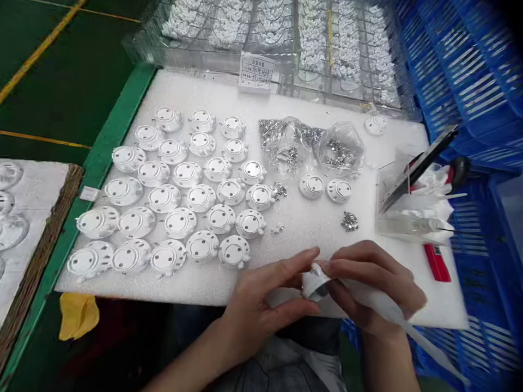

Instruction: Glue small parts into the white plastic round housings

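My left hand [272, 296] pinches a small white dome-shaped part [314, 281] between thumb and fingers, over the front edge of the foam-topped table. The part is tilted, and its grey hollow underside faces my right hand [376, 286]. Fingers of my right hand are closed beside the part, the tips at its upper edge. A long pale strip [425, 343], its kind unclear, runs from within the right hand towards the lower right. Beyond the hands lie a small pile of shiny metal bits [350, 221] and two white round parts with dark dots [311, 186].
Rows of similar white round parts [200, 197] cover the left of the white foam sheet [232, 280]. Clear bags of metal bits [341, 147] lie mid-back. At right stand a clear tool box [394, 223], a red object [437, 262] and blue crates [486, 261]. Clear trays [269, 57] line the back.
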Available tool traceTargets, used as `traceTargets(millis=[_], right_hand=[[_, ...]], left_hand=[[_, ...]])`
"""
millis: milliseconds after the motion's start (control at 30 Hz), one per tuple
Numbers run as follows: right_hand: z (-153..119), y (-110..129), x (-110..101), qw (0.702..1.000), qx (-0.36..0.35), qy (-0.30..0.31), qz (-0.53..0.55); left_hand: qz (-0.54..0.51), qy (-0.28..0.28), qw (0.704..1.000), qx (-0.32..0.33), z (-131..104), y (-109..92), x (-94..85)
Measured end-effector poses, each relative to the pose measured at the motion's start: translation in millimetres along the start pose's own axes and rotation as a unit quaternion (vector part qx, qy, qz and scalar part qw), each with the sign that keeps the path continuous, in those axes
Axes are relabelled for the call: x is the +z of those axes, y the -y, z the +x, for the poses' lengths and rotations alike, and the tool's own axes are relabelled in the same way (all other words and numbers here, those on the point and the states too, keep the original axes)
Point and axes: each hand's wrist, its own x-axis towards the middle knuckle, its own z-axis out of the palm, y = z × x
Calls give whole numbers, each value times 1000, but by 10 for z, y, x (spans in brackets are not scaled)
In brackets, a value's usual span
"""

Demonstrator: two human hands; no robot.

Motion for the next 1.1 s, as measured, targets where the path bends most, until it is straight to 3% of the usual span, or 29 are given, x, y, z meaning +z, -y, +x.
traceTargets(millis=[200, 467, 700, 1100], right_hand=[[-36, -17, -20, 999, 24, 12, 40], [-60, -86, -6, 984, 71, 43, 157], [-80, -103, -23, 980, 77, 38, 180], [-29, -73, -50, 987, 42, 51, 146]], left_hand=[[-23, 51, 998, -7, -5, -32, -56], [-9, 59, 996, 60, 24, 2, -56], [76, 59, 990, 102, 42, -22, -67], [88, 57, 987, 124, 43, -13, -80]])
